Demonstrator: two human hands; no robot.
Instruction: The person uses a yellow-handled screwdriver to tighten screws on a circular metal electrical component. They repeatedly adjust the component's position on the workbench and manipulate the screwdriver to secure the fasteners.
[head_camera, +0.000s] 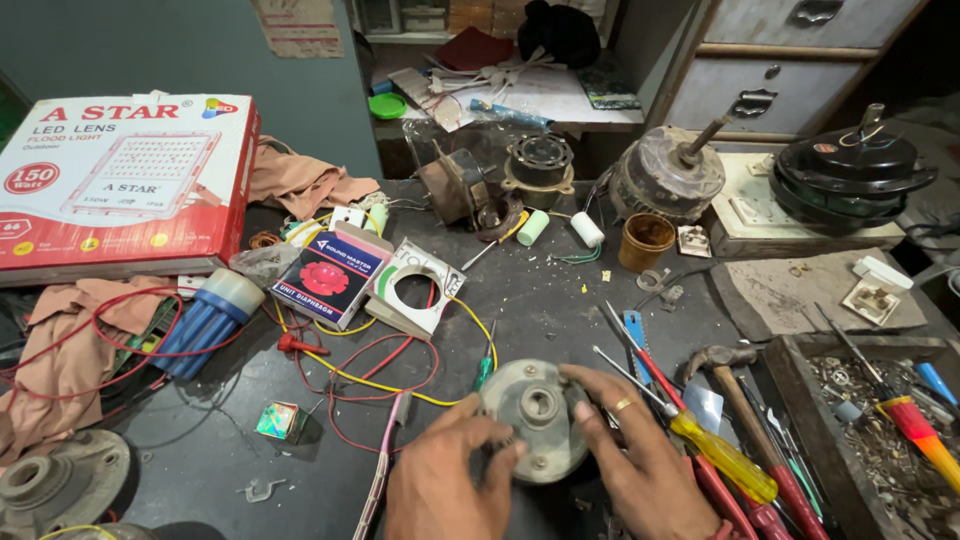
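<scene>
Both hands on one round grey metal motor cover (538, 415), low centre of the dark surface (560, 320), near the front edge. Left hand (450, 480) curls its fingers onto the cover's left rim, closed in a pinch on it. Right hand (630, 455), ring on one finger, wraps the right rim, fingers closed over the edge. Cover sits face up, centre bore visible, resting on the surface or just off it; cannot tell which.

To do it well, as I judge: keep the hold on opposite rims, fingers out of the bore, cover level, clear of the loose red and yellow wires (380, 375) beside it.

Counts: one cover in hand. One yellow-handled screwdriver (715, 450) just right of the right hand, one hammer (745, 395) beyond it. One small green screwdriver (486, 365) just above the cover. One brown cup (646, 242). One blue ribbed cylinder (205, 320). One big red-and-white carton (120, 180) far left. One parts tray (880, 430) at right.
</scene>
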